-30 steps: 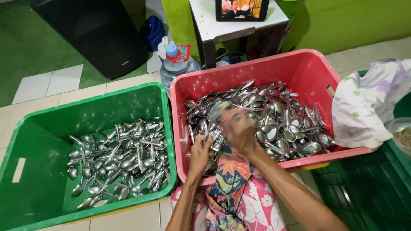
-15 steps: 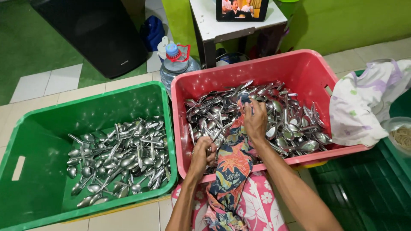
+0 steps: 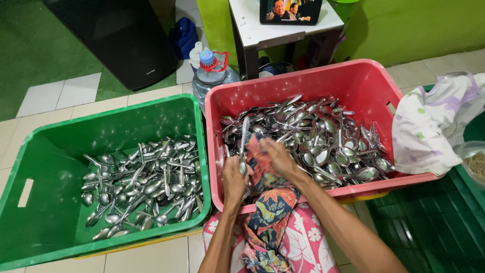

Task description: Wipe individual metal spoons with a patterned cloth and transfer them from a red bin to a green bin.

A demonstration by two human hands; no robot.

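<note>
My left hand [image 3: 234, 180] grips a metal spoon [image 3: 244, 143] that stands upright over the near edge of the red crate [image 3: 364, 81]. My right hand [image 3: 279, 160] presses a colourful patterned cloth [image 3: 268, 207] against that spoon. The cloth hangs down over the crate's front rim onto my lap. The red crate holds a heap of many metal spoons [image 3: 323, 141]. To its left, a green crate [image 3: 60, 146] holds another pile of spoons [image 3: 144, 187].
A large water bottle [image 3: 209, 73] stands behind the crates. A white table [image 3: 283, 25] with a dark screen on it stands at the back. A pale floral cloth [image 3: 434, 121] lies at right beside a clear container of rubber bands [image 3: 474, 161]. A black box [image 3: 121, 40] stands at the back left.
My right hand came back from the spoon heap with the cloth. My left hand lifted a spoon upright, and the cloth now wraps against it.
</note>
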